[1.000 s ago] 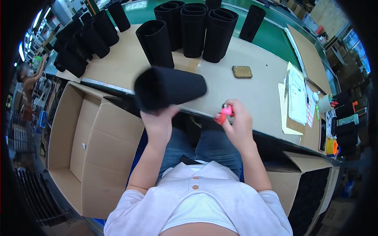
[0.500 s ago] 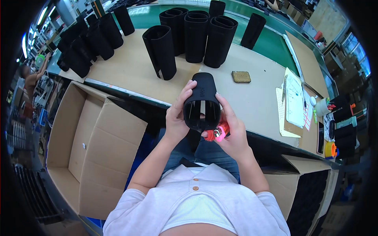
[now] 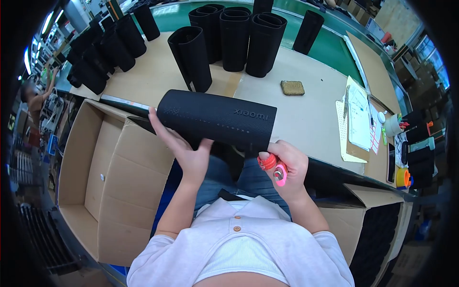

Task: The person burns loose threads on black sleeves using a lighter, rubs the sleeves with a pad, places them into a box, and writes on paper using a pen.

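A black fabric speaker sleeve (image 3: 215,119), with raised lettering at its right end, lies sideways between my hands, over the table's front edge. My left hand (image 3: 184,155) holds its left end, fingers spread along the end and thumb under the lower edge. At the lower right corner, my right hand (image 3: 289,165) grips the sleeve with curled fingers. A red wrap (image 3: 267,161) is around the right thumb. Tucked in that same hand is a small pink tool (image 3: 280,174) with a metal part; its kind I cannot tell.
Several rolled black sleeves (image 3: 234,40) stand behind, with more (image 3: 110,50) at the left. A brown sponge-like block (image 3: 292,88) lies on the table (image 3: 315,115). Papers (image 3: 357,124), a pen cup (image 3: 393,124) and tape (image 3: 403,178) are at the right. Cardboard boxes (image 3: 136,191) flank my lap.
The sleeve has turned from end-on to lying sideways, its lettered side now facing up. My left hand has moved left to its end; my right hand has shifted slightly right and down.
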A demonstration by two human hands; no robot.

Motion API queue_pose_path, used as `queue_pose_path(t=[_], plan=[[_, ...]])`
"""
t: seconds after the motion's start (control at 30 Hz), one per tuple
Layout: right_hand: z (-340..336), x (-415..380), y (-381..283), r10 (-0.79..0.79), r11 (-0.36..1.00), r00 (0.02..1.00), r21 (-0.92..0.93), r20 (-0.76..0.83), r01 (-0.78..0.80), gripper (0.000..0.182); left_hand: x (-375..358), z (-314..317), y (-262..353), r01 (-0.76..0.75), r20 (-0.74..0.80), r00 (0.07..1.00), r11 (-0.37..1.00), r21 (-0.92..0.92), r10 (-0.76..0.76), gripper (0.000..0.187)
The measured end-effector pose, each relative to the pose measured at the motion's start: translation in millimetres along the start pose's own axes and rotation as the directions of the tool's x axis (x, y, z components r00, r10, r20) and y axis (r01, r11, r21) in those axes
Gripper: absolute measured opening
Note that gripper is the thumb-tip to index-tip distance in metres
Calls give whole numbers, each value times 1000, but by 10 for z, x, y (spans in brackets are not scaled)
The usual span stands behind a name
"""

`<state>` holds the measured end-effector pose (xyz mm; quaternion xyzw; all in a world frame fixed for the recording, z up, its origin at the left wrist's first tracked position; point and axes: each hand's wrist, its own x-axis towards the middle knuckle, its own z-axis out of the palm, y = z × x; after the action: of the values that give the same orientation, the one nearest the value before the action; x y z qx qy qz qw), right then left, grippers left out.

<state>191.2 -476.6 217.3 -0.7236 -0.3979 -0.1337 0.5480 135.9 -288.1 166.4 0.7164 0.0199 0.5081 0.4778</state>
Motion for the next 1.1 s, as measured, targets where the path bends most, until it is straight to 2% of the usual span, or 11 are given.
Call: queue_pose_path(t=[0.07, 0.13, 0.17, 0.23, 0.27, 0.3, 0.4, 0.43, 0.57, 0.73, 1.1], plan=[[29, -46, 85, 1, 998, 999, 64, -36, 2, 13, -160, -132, -160, 392, 111, 915, 783, -484, -389, 71], [93, -87, 151, 47, 991, 999, 127, 1, -47, 14, -258, -212, -238, 613, 377, 691, 223, -758, -617, 79], [126, -104, 181, 83, 979, 996, 184, 43, -89, 14, -229, -140, -112, 615, 374, 686, 222, -757, -625, 79], [173, -120, 225, 147, 940, 981, 290, 127, -179, 14, -96, 92, 226, 611, 560, 715, -16, -792, -419, 85], [148, -110, 210, 157, 938, 979, 291, 131, -189, 14, -148, 54, 65, 627, 583, 693, -44, -778, -423, 89], [74, -65, 168, 248, 860, 930, 379, 271, -340, 13, -211, 19, -89, 642, 606, 672, -74, -763, -426, 95], [-123, 28, 82, 368, 463, 652, 477, 663, -747, 9, -249, 67, -29, 689, 599, 670, 67, -722, -438, 97], [-131, 20, 112, 380, 452, 647, 477, 661, -754, 9, -270, 77, -27, 698, 607, 658, 58, -714, -446, 97], [-161, 43, 242, 220, 33, 463, 468, 859, -883, 10, -312, 153, -63, 697, 616, 674, 73, -713, -408, 97], [-100, -84, 325, 196, 7, 567, 577, 800, -817, 10, -321, 171, -96, 697, 603, 672, 95, -710, -429, 97], [-117, -89, 288, 233, -23, 539, 558, 810, -829, 12, -312, 191, -96, 724, 620, 642, 88, -685, -451, 98]])
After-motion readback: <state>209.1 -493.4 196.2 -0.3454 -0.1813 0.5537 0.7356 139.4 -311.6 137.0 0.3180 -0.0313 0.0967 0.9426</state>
